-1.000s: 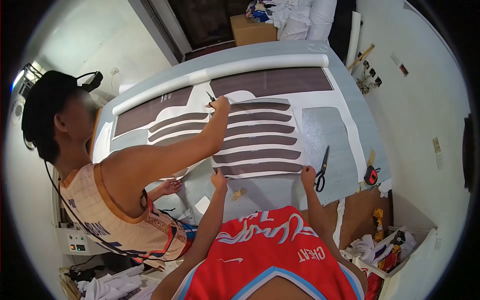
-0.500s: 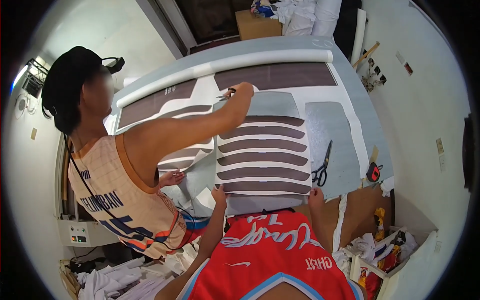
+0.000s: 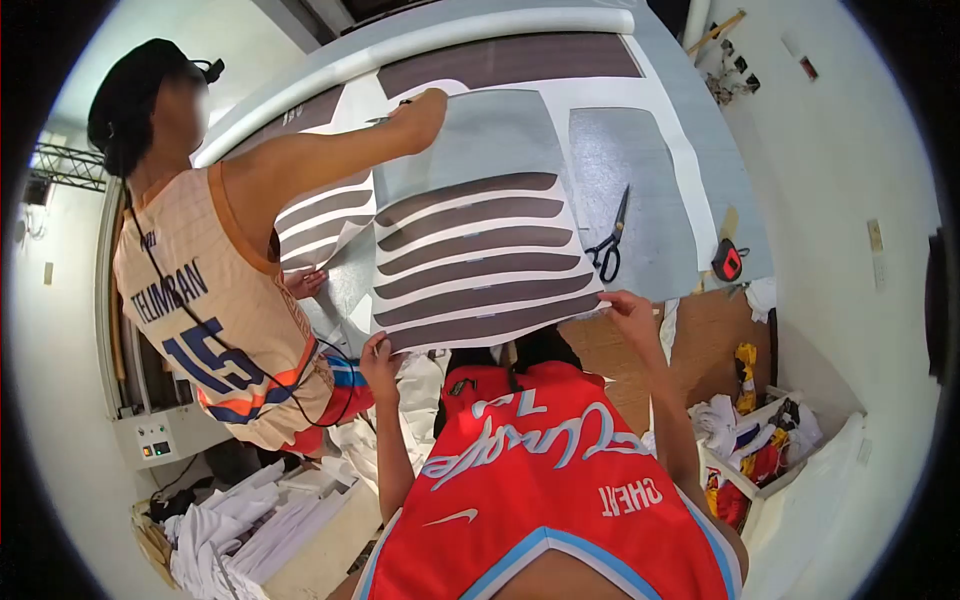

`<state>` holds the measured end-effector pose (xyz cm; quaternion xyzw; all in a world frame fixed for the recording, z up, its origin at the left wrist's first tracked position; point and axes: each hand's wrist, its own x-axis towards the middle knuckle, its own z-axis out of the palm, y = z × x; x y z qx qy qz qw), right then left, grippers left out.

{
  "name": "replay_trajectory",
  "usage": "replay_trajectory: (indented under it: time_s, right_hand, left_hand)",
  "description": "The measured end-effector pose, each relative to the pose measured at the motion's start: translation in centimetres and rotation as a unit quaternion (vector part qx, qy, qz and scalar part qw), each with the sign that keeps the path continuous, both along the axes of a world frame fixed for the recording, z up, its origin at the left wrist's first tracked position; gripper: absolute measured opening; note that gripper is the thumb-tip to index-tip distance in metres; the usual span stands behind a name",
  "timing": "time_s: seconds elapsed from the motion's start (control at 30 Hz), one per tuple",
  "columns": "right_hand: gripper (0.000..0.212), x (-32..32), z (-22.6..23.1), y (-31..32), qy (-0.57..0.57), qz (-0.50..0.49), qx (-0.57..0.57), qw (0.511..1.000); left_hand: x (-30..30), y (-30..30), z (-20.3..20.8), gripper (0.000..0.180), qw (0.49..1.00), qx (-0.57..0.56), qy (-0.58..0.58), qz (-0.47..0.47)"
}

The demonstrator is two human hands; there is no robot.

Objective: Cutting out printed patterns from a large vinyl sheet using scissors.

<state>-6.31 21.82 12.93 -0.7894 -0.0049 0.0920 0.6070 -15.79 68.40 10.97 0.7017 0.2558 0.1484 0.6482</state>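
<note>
A white paper sheet printed with several dark curved strips (image 3: pixel 478 262) stretches between my hands, its near edge past the table's front edge. My left hand (image 3: pixel 378 362) pinches its near left corner. At the near right corner, my right hand (image 3: pixel 628 318) grips it between thumb and fingers. Black-handled scissors (image 3: pixel 612 245) lie on the table just beyond my right hand. To my left, a co-worker's hand (image 3: pixel 422 115) reaches across the far part of the paper with scissors (image 3: pixel 380 121). The co-worker's other hand (image 3: pixel 305 282) touches a similar striped sheet (image 3: pixel 325 215).
A long white paper roll (image 3: pixel 430 42) spans the back of the grey table (image 3: pixel 625 185). A red and black tape measure (image 3: pixel 728 262) sits near the right edge. Bins of white cloth (image 3: pixel 235 530) and coloured cloth (image 3: pixel 765 445) stand low on either side.
My hands have drawn the striped sheet nearer and raised its near edge, which now slants up to the right. The view has shifted too. The co-worker still reaches over the paper.
</note>
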Motion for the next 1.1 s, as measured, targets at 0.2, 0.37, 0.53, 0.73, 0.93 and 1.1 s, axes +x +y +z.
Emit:
replay_trajectory:
  time_s: [0.2, 0.37, 0.53, 0.73, 0.93, 1.1]
  right_hand:
    - [0.016, -6.4, 9.1, -1.3, -0.097, -0.062, -0.065, 0.991]
    - [0.015, -14.8, 11.2, -3.7, -0.224, -0.152, -0.023, 0.962]
    - [0.020, -25.7, 14.0, -6.9, -0.244, -0.215, -0.006, 0.946]
    - [0.011, -40.7, 14.6, -13.2, -0.241, -0.377, -0.041, 0.894]
    - [0.013, -57.9, 12.6, -18.6, -0.254, -0.583, -0.035, 0.771]
    - [0.014, -73.4, 9.3, -22.0, -0.282, -0.720, -0.029, 0.634]
  left_hand:
    - [-7.2, 1.7, 6.5, 0.036, 0.987, -0.075, -0.065, -0.124]
    - [-9.9, 1.4, 10.3, 0.007, 0.982, -0.010, -0.064, -0.178]
    - [-11.7, -2.2, 13.0, 0.007, 0.924, 0.270, -0.118, -0.245]
    - [-13.7, -12.6, 18.5, 0.010, 0.871, 0.228, -0.277, -0.336]
    - [-19.1, -25.2, 22.8, 0.007, 0.806, 0.002, -0.313, -0.503]
    - [-26.7, -36.7, 22.4, 0.007, 0.700, -0.011, -0.350, -0.622]
